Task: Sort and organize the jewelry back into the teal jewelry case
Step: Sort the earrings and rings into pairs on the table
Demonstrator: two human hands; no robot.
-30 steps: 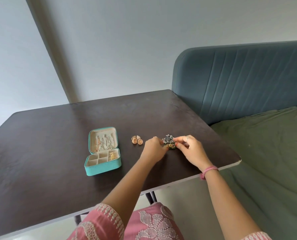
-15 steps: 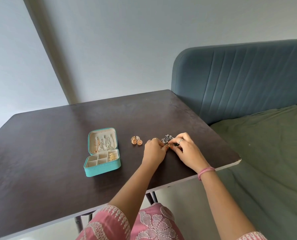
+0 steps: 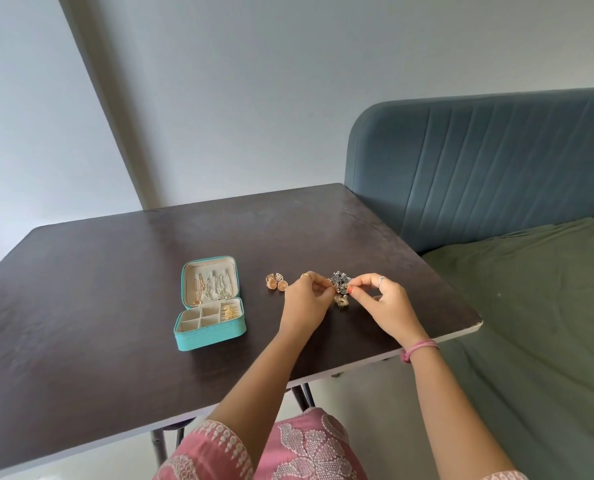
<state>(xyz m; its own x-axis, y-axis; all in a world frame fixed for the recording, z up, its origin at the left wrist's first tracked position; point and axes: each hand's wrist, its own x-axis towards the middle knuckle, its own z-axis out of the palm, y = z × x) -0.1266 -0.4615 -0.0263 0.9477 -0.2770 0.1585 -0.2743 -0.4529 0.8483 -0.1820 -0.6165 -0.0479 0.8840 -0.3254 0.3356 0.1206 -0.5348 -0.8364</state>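
The teal jewelry case [image 3: 209, 336] lies open on the dark table [image 3: 115, 289], chains hanging in its lid and gold pieces in one right compartment. A pair of round gold earrings [image 3: 276, 282] sits just right of the case. Further right, my left hand [image 3: 306, 303] and my right hand [image 3: 383, 303] both pinch a dark silver beaded piece of jewelry [image 3: 339, 282] from either side, just above the table. A small gold-toned part [image 3: 341, 300] hangs or lies below it.
The table's right corner [image 3: 475, 325] is close to my right wrist. A blue padded headboard [image 3: 479, 168] and a green bedsheet [image 3: 531, 323] lie to the right. My pink embroidered clothing [image 3: 288, 448] shows below the table's front edge.
My right hand's fingers have opened up from a tighter bunch over the dark silver jewelry to a fingertip pinch. Both hands stay at the same spot.
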